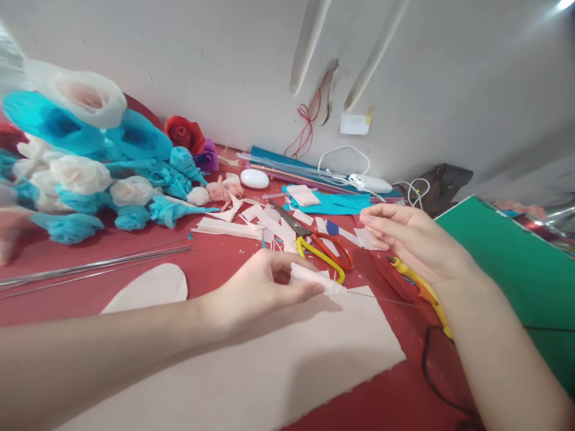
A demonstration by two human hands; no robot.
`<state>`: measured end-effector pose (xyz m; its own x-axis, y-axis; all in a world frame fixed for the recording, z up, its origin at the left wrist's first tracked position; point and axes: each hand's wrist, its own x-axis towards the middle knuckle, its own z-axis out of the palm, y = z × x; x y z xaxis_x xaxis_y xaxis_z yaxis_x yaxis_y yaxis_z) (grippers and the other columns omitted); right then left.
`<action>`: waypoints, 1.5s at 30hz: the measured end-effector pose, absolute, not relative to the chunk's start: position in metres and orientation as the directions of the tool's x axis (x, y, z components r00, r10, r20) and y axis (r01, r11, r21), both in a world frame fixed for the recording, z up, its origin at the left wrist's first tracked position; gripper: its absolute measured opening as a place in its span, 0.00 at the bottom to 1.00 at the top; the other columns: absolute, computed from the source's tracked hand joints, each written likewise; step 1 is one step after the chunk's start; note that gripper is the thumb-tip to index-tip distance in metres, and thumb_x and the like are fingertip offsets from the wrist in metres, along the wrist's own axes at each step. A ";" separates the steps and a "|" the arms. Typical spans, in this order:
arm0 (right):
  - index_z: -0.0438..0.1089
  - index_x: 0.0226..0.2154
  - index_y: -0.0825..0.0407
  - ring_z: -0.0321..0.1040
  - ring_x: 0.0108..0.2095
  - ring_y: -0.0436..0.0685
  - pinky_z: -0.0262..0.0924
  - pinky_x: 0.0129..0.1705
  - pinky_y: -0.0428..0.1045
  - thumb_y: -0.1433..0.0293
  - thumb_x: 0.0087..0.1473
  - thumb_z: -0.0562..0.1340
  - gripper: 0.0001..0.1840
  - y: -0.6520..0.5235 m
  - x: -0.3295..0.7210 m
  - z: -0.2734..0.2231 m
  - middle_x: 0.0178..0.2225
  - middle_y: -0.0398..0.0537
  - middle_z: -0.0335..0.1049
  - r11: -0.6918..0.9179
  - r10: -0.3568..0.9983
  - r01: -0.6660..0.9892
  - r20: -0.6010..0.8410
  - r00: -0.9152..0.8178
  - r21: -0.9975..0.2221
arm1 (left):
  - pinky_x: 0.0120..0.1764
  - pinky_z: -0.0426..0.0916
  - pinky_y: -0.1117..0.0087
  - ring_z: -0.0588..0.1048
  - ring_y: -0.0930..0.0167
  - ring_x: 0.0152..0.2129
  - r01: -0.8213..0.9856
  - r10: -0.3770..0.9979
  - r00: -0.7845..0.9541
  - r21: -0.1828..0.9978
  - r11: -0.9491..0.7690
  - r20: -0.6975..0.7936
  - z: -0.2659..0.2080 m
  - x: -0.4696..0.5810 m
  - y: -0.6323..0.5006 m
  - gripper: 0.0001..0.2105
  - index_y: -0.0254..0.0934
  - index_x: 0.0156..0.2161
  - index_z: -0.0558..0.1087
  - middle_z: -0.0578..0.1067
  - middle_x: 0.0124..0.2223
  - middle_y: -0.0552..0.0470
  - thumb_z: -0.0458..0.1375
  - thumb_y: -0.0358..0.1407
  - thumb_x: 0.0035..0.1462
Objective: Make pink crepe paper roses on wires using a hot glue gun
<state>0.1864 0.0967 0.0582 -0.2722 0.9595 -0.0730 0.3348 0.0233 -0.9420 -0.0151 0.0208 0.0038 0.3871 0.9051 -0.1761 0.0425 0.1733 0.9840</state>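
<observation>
My left hand (269, 287) pinches a small roll of pale crepe paper (314, 279) between thumb and fingers. A thin wire (381, 297) sticks out from the roll's right end. Raised to the right, my right hand (399, 236) has its thumb and fingertips drawn together; whether anything is between them I cannot make out. Below and beside it lies a yellow glue gun (417, 281) with a dark cord. Scissors (309, 230) with yellow and red handles rest behind my left hand, among pale paper scraps (265, 221). A large pale paper sheet (341, 347) lies under my left hand.
Blue, white and red paper flowers (130, 191) crowd the back left of the red table (251, 263). Metal wires (99, 263) lie at left beside a rounded pale paper piece (153, 287). A green board (507, 281) stands at right. A white power strip (371, 182) sits against the wall.
</observation>
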 end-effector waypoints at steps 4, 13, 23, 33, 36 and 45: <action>0.67 0.26 0.56 0.51 0.20 0.41 0.47 0.19 0.41 0.64 0.37 0.69 0.15 0.098 0.189 0.056 0.27 0.44 0.61 0.039 0.961 0.327 -0.054 -0.270 -0.944 | 0.28 0.63 0.76 0.72 0.72 0.28 0.047 0.905 0.381 0.981 0.187 -0.191 0.002 -0.015 0.020 0.12 0.33 0.35 0.74 0.76 0.32 0.49 0.58 0.40 0.49; 0.63 0.24 0.58 0.49 0.17 0.41 0.43 0.18 0.41 0.68 0.38 0.68 0.15 0.098 0.185 0.053 0.18 0.40 0.57 0.036 0.973 0.312 -0.038 -0.228 -0.949 | 0.27 0.62 0.76 0.71 0.73 0.26 0.042 0.902 0.382 0.979 0.200 -0.200 0.005 -0.016 0.021 0.12 0.32 0.34 0.74 0.75 0.30 0.50 0.58 0.39 0.48; 0.53 0.24 0.54 0.50 0.16 0.41 0.44 0.16 0.40 0.69 0.34 0.69 0.23 0.097 0.186 0.052 0.22 0.43 0.64 0.086 0.984 0.335 0.026 -0.178 -0.938 | 0.26 0.62 0.78 0.71 0.74 0.25 0.027 0.907 0.375 0.980 0.196 -0.191 -0.003 -0.015 0.022 0.11 0.33 0.34 0.74 0.75 0.29 0.52 0.58 0.39 0.48; 0.53 0.24 0.54 0.61 0.21 0.45 0.54 0.22 0.40 0.65 0.36 0.68 0.21 0.094 0.181 0.051 0.24 0.41 0.66 0.226 0.974 0.523 0.204 -0.102 -0.821 | 0.28 0.63 0.77 0.73 0.72 0.28 0.036 0.907 0.384 0.984 0.174 -0.175 -0.004 -0.015 0.022 0.11 0.34 0.35 0.74 0.76 0.32 0.51 0.58 0.40 0.49; 0.63 0.32 0.52 0.65 0.24 0.49 0.57 0.24 0.42 0.65 0.44 0.63 0.13 0.098 0.184 0.047 0.27 0.43 0.70 0.250 0.967 0.633 0.224 -0.123 -0.732 | 0.30 0.65 0.76 0.74 0.70 0.31 0.032 0.903 0.394 0.985 0.170 -0.168 -0.006 -0.015 0.021 0.12 0.34 0.35 0.74 0.77 0.34 0.50 0.58 0.40 0.49; 0.70 0.35 0.53 0.65 0.23 0.51 0.59 0.30 0.46 0.72 0.39 0.62 0.15 0.113 0.193 0.036 0.25 0.43 0.69 0.277 0.947 0.833 0.283 -0.152 -0.478 | 0.29 0.66 0.78 0.75 0.70 0.30 0.011 0.903 0.394 0.984 0.180 -0.170 -0.006 -0.014 0.021 0.12 0.34 0.35 0.74 0.78 0.33 0.50 0.58 0.41 0.49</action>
<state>0.1935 0.1133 0.0362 -0.1518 0.9469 0.2833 0.8335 0.2767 -0.4782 -0.0144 0.0215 -0.0061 0.3944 0.9031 -0.1700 0.0108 0.1804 0.9835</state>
